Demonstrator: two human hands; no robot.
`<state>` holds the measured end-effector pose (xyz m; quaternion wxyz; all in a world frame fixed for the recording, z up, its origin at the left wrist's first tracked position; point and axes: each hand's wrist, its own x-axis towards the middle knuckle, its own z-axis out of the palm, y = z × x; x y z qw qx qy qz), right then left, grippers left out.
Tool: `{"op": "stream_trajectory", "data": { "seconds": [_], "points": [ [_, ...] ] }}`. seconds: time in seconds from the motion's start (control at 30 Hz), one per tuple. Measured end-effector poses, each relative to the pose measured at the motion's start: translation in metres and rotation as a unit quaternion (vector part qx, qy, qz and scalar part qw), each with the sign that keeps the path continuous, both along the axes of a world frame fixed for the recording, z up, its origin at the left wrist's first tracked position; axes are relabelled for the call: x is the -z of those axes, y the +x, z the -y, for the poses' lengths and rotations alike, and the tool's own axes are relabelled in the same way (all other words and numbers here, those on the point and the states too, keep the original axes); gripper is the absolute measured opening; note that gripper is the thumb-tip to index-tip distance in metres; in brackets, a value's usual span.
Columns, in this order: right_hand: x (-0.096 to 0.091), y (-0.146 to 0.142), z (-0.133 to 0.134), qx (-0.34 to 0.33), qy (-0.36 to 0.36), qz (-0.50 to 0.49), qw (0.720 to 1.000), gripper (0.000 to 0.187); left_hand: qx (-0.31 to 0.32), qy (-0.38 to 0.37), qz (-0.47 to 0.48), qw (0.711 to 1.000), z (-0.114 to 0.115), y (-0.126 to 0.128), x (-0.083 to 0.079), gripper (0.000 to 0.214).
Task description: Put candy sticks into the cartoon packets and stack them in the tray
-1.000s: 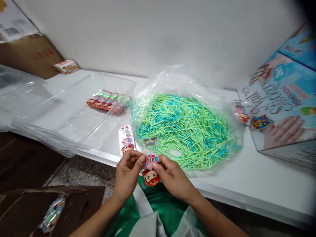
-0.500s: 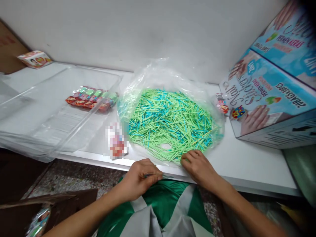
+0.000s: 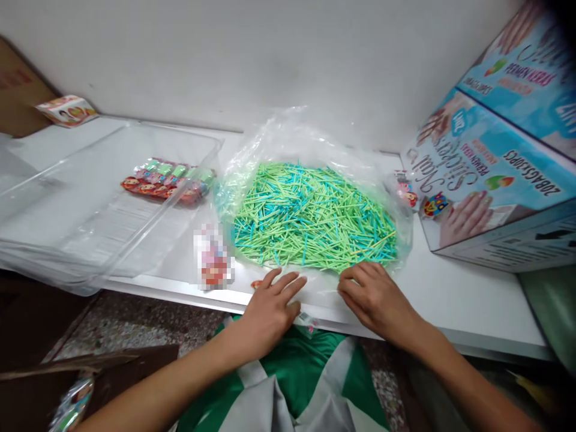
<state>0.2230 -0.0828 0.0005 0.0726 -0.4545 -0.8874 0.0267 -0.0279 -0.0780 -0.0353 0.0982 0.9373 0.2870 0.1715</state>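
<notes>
A clear plastic bag lies spread on the table, with a heap of thin green and blue sticks in it. At the near edge, my left hand rests with its fingers apart, just in front of the heap. A small clear packet with pink print pokes out beside its thumb at the table edge; a bit of red print shows by its fingertips. My right hand has its fingers curled together on the near right edge of the bag. Its fingertips are partly hidden.
To the left, a clear plastic tray stands near a row of red and green candy packets. One blurred packet lies left of the bag. Large blue printed boxes stand at the right; a small carton sits back left.
My left hand has moved forward onto the table edge, its fingers going from pinched to spread. The near edge of the stick heap has shifted back. My right hand moved slightly right and forward.
</notes>
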Motion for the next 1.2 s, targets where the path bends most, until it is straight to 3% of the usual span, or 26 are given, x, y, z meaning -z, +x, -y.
{"op": "stream_trajectory", "data": {
  "seconds": [0.13,0.2,0.3,0.37,0.53,0.73,0.87,1.07,1.2],
  "points": [
    [0.001,0.01,-0.002,0.006,-0.072,-0.009,0.997,0.021,0.024,-0.034,-0.057,0.997,-0.009,0.006,0.013,0.016],
    [0.001,0.012,-0.011,0.06,-0.1,0.023,0.993,0.025,0.03,-0.046,-0.06,0.997,-0.01,0.004,0.013,0.017],
    [0.009,0.005,-0.026,0.143,-0.099,0.152,0.973,0.022,0.039,-0.063,-0.06,0.995,-0.008,0.001,0.009,0.017],
    [0.02,-0.007,-0.035,0.143,-0.096,0.215,0.961,0.017,0.033,-0.082,-0.061,0.994,-0.006,0.001,0.007,0.017],
    [0.039,-0.027,-0.058,0.169,-0.075,0.224,0.957,0.023,0.017,-0.121,-0.044,0.992,-0.006,0.002,0.008,0.016],
    [0.012,-0.017,-0.093,0.193,-0.056,0.205,0.958,0.031,-0.003,-0.175,0.08,0.981,-0.006,-0.006,-0.001,0.02],
    [-0.007,-0.015,-0.106,0.211,-0.056,0.17,0.961,0.036,-0.085,-0.226,0.244,0.939,-0.017,-0.017,-0.02,0.021],
    [-0.01,-0.019,-0.109,0.177,-0.029,0.129,0.975,0.034,-0.247,-0.252,0.397,0.847,-0.064,-0.019,-0.038,0.017],
    [-0.007,-0.017,-0.115,0.147,0.038,0.142,0.978,0.024,-0.276,-0.222,0.413,0.839,-0.095,-0.009,-0.047,0.02]
  ]
}}
